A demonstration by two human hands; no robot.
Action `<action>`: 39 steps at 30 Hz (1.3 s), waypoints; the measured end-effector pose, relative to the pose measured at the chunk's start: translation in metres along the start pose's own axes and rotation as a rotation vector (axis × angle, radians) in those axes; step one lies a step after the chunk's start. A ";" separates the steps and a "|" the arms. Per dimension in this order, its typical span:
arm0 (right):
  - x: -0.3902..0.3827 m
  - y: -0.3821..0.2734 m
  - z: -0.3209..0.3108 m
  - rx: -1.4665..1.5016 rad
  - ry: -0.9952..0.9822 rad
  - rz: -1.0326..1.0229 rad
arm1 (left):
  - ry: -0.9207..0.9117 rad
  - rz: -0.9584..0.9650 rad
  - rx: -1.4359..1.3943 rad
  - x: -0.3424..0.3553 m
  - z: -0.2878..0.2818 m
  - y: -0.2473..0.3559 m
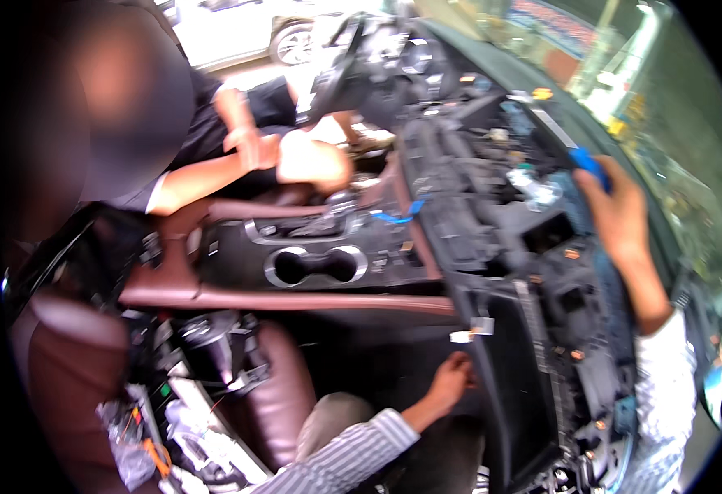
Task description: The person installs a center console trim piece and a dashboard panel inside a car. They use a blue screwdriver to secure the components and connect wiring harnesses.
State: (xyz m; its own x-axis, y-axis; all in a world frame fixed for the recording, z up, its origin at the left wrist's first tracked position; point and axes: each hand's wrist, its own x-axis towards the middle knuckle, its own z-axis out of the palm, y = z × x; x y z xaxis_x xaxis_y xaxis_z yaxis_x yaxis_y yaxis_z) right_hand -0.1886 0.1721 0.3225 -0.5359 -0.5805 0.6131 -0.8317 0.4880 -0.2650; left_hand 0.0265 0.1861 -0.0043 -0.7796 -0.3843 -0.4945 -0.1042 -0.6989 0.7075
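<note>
My right hand [618, 210] is closed around the blue handle of a long tool [589, 165] over the stripped dashboard [459, 193]. A narrow pale shaft runs from the handle toward the steering wheel side; blur hides its tip. Lower down, my left hand [451, 380] has its fingers curled close to the lower dashboard panel [505, 387], below a small white tag or connector [469, 332]. Whatever those fingers hold, if anything, is too blurred to make out.
At the left a person [254, 144] sits by the steering wheel [336, 74]. Between the seats runs a center console [315, 265] with cup holders. Loose parts and bags [184, 428] lie on the brown seat [283, 387]. The windshield [665, 107] slopes beyond my right hand.
</note>
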 end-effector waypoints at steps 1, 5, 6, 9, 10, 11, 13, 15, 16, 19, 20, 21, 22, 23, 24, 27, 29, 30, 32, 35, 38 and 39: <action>0.001 0.000 -0.007 0.010 0.021 -0.025 | -0.021 -0.009 0.023 -0.002 0.008 0.003; 0.000 -0.014 0.000 0.009 0.007 -0.026 | -0.069 0.026 -0.122 0.009 0.000 -0.004; 0.002 -0.016 0.004 0.008 0.004 -0.036 | -0.077 0.104 -0.039 0.017 -0.005 -0.012; 0.006 -0.007 0.006 -0.012 -0.009 -0.072 | -0.120 0.061 -0.140 0.025 -0.006 -0.025; 0.005 -0.010 0.009 0.036 -0.012 -0.064 | -0.096 0.074 -0.110 0.024 -0.009 -0.020; 0.005 -0.003 0.006 0.022 0.000 -0.062 | -0.086 0.078 -0.085 0.021 -0.003 -0.018; 0.007 0.003 0.009 0.048 0.020 -0.096 | -0.103 0.051 -0.042 0.023 -0.009 -0.021; 0.004 -0.008 0.007 0.053 -0.019 -0.037 | -0.096 0.049 -0.048 0.023 -0.014 -0.015; 0.003 -0.009 0.006 0.053 -0.020 -0.036 | -0.124 0.024 -0.067 0.019 -0.006 -0.019; 0.004 -0.013 0.001 0.054 -0.004 -0.063 | -0.110 0.022 -0.023 0.018 -0.005 -0.015; 0.003 -0.010 0.001 0.051 0.002 -0.079 | -0.126 0.020 -0.022 0.012 -0.002 -0.020; 0.002 -0.009 0.002 0.047 0.006 -0.093 | -0.136 0.087 -0.041 0.017 -0.006 -0.019; 0.000 -0.009 0.007 0.044 0.016 -0.097 | -0.096 0.092 -0.035 0.014 -0.008 -0.018; 0.000 -0.009 0.005 0.028 -0.010 -0.042 | -0.080 0.050 -0.024 0.010 -0.003 -0.009; 0.002 -0.003 0.005 0.023 0.008 -0.052 | -0.021 -0.003 -0.028 0.002 0.004 0.005; 0.003 -0.013 0.004 -0.014 0.021 -0.052 | -0.001 -0.003 -0.061 0.007 0.002 0.000; 0.004 -0.019 0.007 -0.010 0.011 -0.029 | -0.064 0.050 -0.084 0.020 -0.010 -0.014; 0.004 -0.024 0.007 -0.004 -0.001 -0.012 | -0.063 0.040 -0.071 0.022 -0.014 -0.018; 0.003 -0.021 0.006 -0.019 0.004 -0.005 | -0.074 0.016 -0.048 0.014 -0.007 -0.006; 0.003 -0.024 -0.001 -0.022 -0.031 0.040 | -0.071 0.022 0.001 0.014 -0.004 -0.003; 0.000 -0.022 -0.001 -0.031 -0.015 0.016 | -0.068 0.054 -0.012 0.010 -0.004 -0.007; 0.003 -0.022 -0.001 -0.026 -0.006 0.004 | -0.065 0.055 0.010 0.014 -0.004 -0.005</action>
State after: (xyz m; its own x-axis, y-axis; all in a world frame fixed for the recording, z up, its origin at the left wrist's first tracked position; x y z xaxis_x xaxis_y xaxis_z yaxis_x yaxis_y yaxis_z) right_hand -0.1720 0.1602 0.3305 -0.5406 -0.5824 0.6071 -0.8252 0.5075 -0.2479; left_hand 0.0189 0.1818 -0.0172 -0.8227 -0.3820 -0.4210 -0.0660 -0.6715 0.7381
